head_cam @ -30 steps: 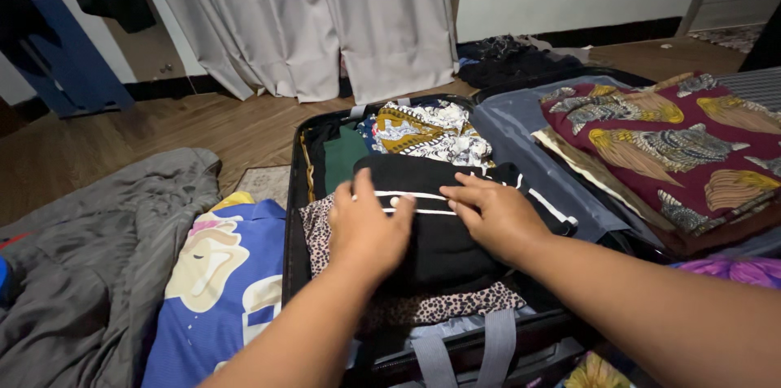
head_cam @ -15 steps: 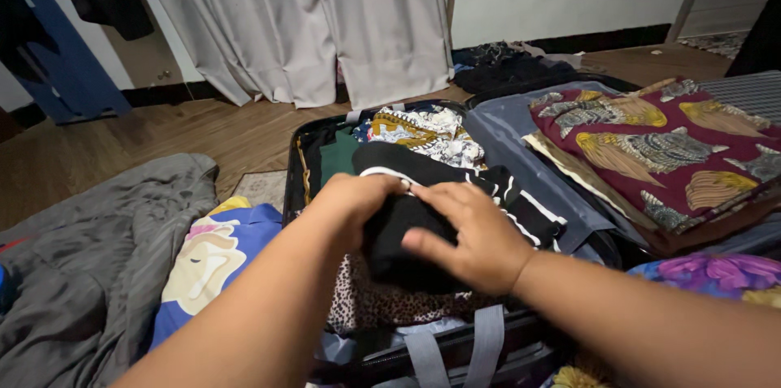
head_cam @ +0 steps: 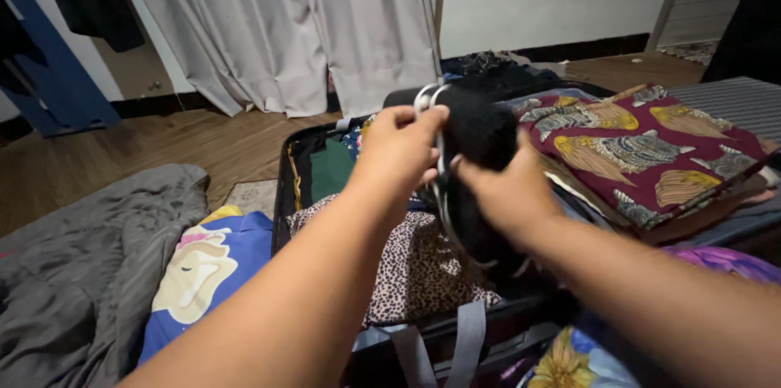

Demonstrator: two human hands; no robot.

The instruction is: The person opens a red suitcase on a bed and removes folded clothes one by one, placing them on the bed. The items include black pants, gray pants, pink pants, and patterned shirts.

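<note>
Both hands lift a black knitted garment with thin white stripes (head_cam: 480, 140) above an open black suitcase (head_cam: 281, 193) on the floor, the bundle hanging roughly upright between them, its long axis running down towards a leopard-print cloth (head_cam: 415, 262) packed below. The left hand (head_cam: 399, 152) is curled tight on the garment's striped upper edge, while the right hand (head_cam: 508, 193), just beside it and slightly lower, is closed on the dark body of the fabric; a maroon patterned cloth with gold and grey motifs (head_cam: 651, 148) lies folded to the right
</note>
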